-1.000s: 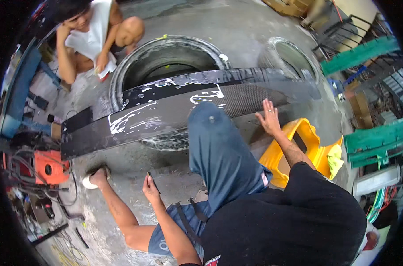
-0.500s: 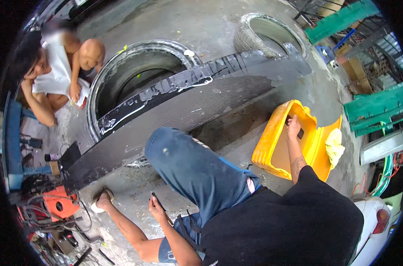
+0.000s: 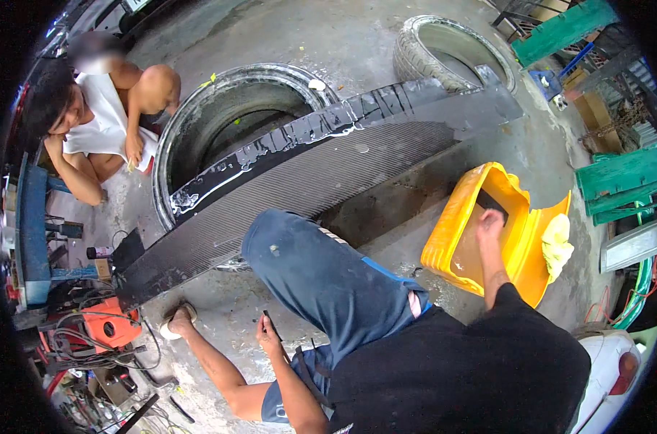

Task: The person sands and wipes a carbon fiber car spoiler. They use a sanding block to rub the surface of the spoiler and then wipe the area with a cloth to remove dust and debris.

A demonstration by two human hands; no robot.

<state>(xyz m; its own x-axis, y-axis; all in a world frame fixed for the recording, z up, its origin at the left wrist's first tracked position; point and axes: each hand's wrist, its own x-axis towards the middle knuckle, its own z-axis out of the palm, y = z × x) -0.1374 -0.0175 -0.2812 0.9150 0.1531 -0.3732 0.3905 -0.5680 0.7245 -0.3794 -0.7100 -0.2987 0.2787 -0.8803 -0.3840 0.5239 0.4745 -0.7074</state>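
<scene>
Rough concrete (image 3: 357, 43), woven-look panel (image 3: 328, 170), right hand (image 3: 490, 223) over yellow tub (image 3: 450, 215)

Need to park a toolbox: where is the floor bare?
The widest bare concrete lies between the left tyre and right tyre, beyond the carbon-fibre-look panel. A narrower strip separates that panel from the yellow cut-open container. The lower left is crowded: orange machine, black cables.

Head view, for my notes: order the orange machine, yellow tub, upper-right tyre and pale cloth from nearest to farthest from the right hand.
1. Yellow tub: right hand at its opening.
2. Pale cloth: on the tub's right.
3. Upper-right tyre: farther forward.
4. Orange machine: lower left.
</scene>
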